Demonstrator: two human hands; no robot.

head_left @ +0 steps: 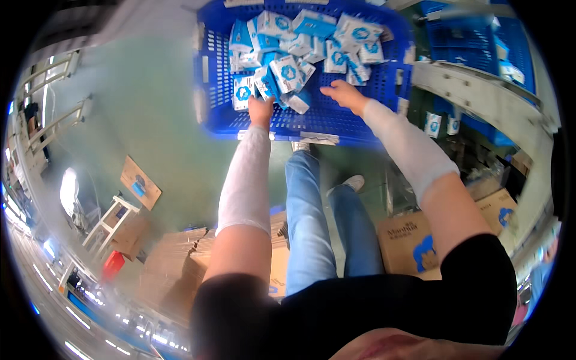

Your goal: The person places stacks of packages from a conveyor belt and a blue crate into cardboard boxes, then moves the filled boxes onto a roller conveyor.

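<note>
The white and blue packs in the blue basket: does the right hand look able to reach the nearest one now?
Probably yes. The right hand appears over the basket, close to the nearest pack, and nothing visible stands between them. Its exact height is hard to judge.
</note>
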